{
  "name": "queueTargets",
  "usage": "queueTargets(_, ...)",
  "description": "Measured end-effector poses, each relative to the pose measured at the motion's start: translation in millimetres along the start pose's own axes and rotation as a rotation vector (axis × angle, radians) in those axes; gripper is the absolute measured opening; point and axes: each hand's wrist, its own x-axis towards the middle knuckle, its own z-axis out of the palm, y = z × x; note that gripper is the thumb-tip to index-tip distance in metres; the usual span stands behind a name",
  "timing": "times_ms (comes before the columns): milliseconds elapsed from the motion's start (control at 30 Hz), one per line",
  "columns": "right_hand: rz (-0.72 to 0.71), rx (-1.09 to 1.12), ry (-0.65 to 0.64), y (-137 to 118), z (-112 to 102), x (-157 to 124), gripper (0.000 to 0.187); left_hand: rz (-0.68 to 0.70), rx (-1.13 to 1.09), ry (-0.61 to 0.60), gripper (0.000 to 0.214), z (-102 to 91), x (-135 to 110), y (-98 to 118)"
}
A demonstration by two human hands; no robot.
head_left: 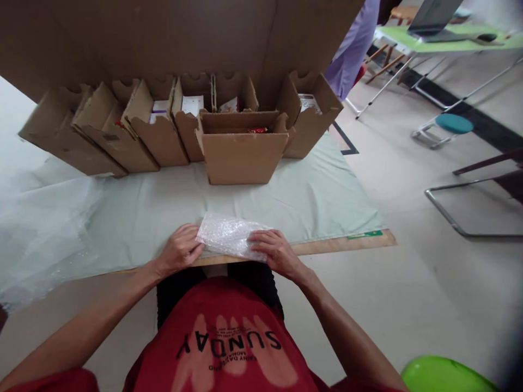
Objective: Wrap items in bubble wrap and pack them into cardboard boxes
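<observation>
A piece of bubble wrap (229,235), folded into a small bundle, lies at the near edge of the table (327,247). My left hand (180,249) grips its left end with curled fingers. My right hand (275,249) presses down on its right end, fingers bent over the wrap. What is inside the wrap, if anything, is hidden. Just beyond stands an open cardboard box (242,148) with something red inside.
A row of open cardboard bins (159,128) with small packets runs along the back under a big cardboard sheet. Loose bubble wrap (36,228) spreads at left. A person in lilac (353,46) stands at the far right, by a stool (453,124) and a green desk.
</observation>
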Motion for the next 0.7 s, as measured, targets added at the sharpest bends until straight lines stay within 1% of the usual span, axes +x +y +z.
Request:
queueTargets(67, -0.005, 0.008, 0.015, 1.8, 2.4, -0.9, 0.047, -0.018, 0.035, 0.142, 0.016, -15.3, -2.1, 4.3)
queueTargets(100, -0.003, 0.012, 0.018, 2.2, 2.2, -0.4, 0.049, -0.034, 0.056, 0.192, 0.015, -20.6, 0.6, 8.9)
queueTargets(133, -0.001, 0.016, 0.016, 2.3, 1.5, 0.5, 0.049, -0.044, 0.070, 0.222, 0.016, -23.5, 5.8, 14.6)
queueTargets(167, 0.003, 0.023, 0.013, 2.3, 0.6, 1.5, 0.050, -0.047, 0.076, 0.221, 0.018, -23.8, 12.9, 20.6)
queueTargets(200, 0.009, 0.033, 0.011, 2.4, -0.2, 2.4, 0.049, -0.041, 0.071, 0.189, 0.021, -21.4, 21.4, 26.1)
queueTargets(267, 0.021, 0.058, 0.018, 2.9, -2.1, 3.1, 0.049, -0.015, 0.044, 0.058, 0.027, -10.0, 39.3, 33.4)
queueTargets(333, 0.033, 0.075, 0.024, 2.8, -6.2, 1.2, 0.047, 0.012, 0.011, -0.110, 0.028, 6.2, 52.7, 33.5)
queueTargets(400, 0.046, 0.074, -0.005, 0.3, -14.7, -3.7, 0.044, 0.028, -0.018, -0.231, 0.028, 21.7, 58.1, 27.8)
queueTargets(467, 0.057, 0.077, -0.068, -4.9, -26.9, -10.3, 0.034, 0.035, -0.038, -0.272, 0.030, 32.4, 56.5, 20.4)
queueTargets(533, 0.089, 0.096, -0.091, -10.9, -38.6, -15.5, 0.027, 0.041, -0.058, -0.265, 0.033, 37.0, 52.5, 14.9)
queueTargets(567, 0.126, 0.100, -0.065, -13.1, -42.7, -16.4, 0.027, 0.042, -0.070, -0.261, 0.034, 37.5, 51.0, 13.6)
queueTargets(633, 0.251, 0.059, 0.048, -14.0, -44.7, -13.3, 0.027, 0.034, -0.093, -0.262, 0.033, 36.5, 50.6, 13.2)
queueTargets(700, 0.395, -0.074, 0.152, -9.7, -39.2, -4.5, 0.027, 0.017, -0.115, -0.269, 0.032, 34.3, 53.5, 14.0)
